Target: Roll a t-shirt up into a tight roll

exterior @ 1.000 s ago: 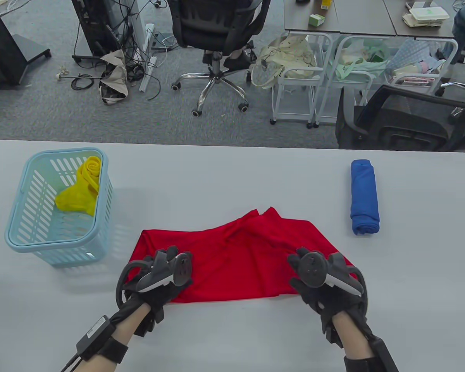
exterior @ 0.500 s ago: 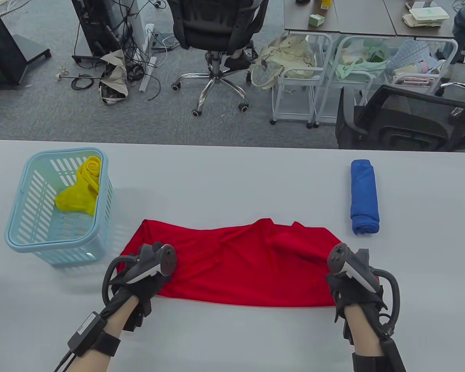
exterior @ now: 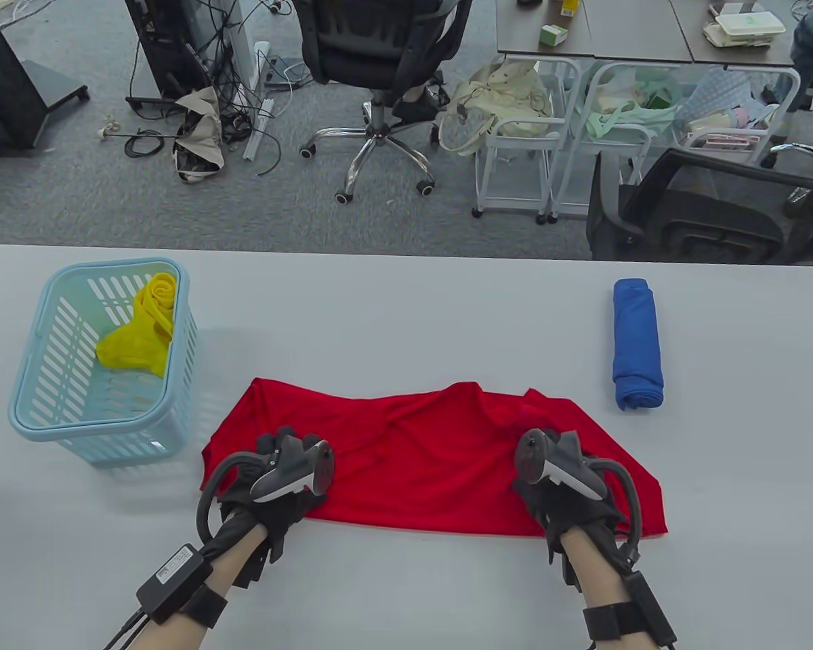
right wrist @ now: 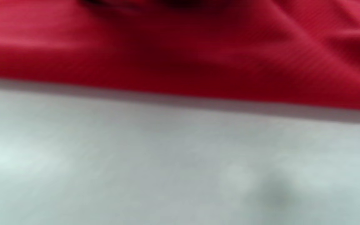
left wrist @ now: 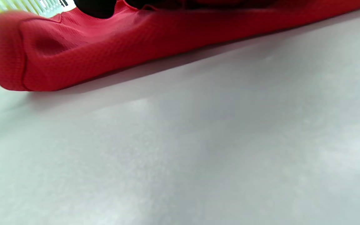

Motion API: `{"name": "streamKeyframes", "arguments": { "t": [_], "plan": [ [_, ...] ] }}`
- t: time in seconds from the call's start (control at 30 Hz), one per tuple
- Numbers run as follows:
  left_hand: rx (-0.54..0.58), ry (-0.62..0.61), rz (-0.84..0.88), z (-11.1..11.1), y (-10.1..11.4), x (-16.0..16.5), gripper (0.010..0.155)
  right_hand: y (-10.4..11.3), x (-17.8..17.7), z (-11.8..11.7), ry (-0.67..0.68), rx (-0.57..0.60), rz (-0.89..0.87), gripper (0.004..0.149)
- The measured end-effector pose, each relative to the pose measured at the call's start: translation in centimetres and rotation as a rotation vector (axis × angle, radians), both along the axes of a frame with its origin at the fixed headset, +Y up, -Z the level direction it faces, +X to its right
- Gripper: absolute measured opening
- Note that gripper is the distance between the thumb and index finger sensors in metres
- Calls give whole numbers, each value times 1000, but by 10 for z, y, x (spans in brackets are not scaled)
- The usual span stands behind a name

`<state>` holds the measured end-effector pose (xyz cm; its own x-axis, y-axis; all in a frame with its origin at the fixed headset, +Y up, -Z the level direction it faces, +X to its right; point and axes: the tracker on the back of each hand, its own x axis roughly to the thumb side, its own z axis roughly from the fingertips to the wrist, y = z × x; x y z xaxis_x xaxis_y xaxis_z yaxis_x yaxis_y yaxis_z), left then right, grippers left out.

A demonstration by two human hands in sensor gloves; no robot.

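Note:
The red t-shirt (exterior: 433, 460) lies folded into a wide, wrinkled band across the near middle of the grey table (exterior: 406, 318). My left hand (exterior: 281, 450) rests on top of its left part, fingers laid forward on the cloth. My right hand (exterior: 549, 484) lies on its right part, fingers mostly hidden under the tracker. In the left wrist view the shirt's near hem (left wrist: 136, 40) lies flat on the table, with a dark fingertip (left wrist: 95, 6) on top. The right wrist view is blurred and shows the hem (right wrist: 198, 56) flat as well.
A light blue basket (exterior: 34, 423) at the left holds a yellow cloth (exterior: 142, 332). A rolled blue shirt (exterior: 637, 345) lies at the right, just beyond the red one. Office chairs and carts stand behind the table's far edge.
Both hands first moved outward, stretching the shirt wider and flatter. They have now come back inward and rest on the cloth nearer its middle.

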<state>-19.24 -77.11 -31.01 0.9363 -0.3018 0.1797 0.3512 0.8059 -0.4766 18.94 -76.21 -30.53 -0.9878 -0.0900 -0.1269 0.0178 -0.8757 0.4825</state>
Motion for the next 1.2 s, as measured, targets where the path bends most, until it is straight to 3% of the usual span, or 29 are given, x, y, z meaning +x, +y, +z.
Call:
{"name": "streamKeyframes", "arguments": {
  "t": [0.27, 0.33, 0.47, 0.53, 0.6, 0.7, 0.83, 0.9, 0.97, 1.03, 1.13, 1.2],
  "plan": [
    [20, 53, 7, -7, 3, -11, 76, 25, 13, 13, -132, 27, 193, 65],
    [56, 51, -22, -4, 9, -10, 73, 33, 11, 17, -135, 104, 171, 64],
    [104, 22, -10, 9, 24, 6, 71, 39, -2, 19, -18, 260, 54, 54],
    [128, 0, 4, 15, 27, 17, 75, 31, -9, 16, 100, 157, -66, 59],
    [120, -17, -17, 16, 21, 29, 79, 17, -14, 14, 125, 55, -109, 65],
    [95, -29, -120, 8, 3, 40, 86, 4, -15, 12, 142, -29, -36, 69],
    [113, 16, -192, -22, 9, 41, 90, 27, -17, 12, 120, 67, -32, 59],
    [227, 44, -326, -34, 19, 40, 89, 34, -19, 16, 135, 110, -59, 52],
    [311, 17, -434, -38, 25, 39, 86, 39, -18, 24, 133, 229, -149, 49],
    [262, 36, -311, -36, 27, 37, 84, 44, -17, 25, 154, 227, -190, 48],
    [50, 87, -21, -38, 11, 36, 89, 32, -26, 22, 256, 135, -271, 55],
    [62, 83, -71, -42, 3, 42, 93, 14, -36, 22, 312, 17, -247, 61]
  ]
}}
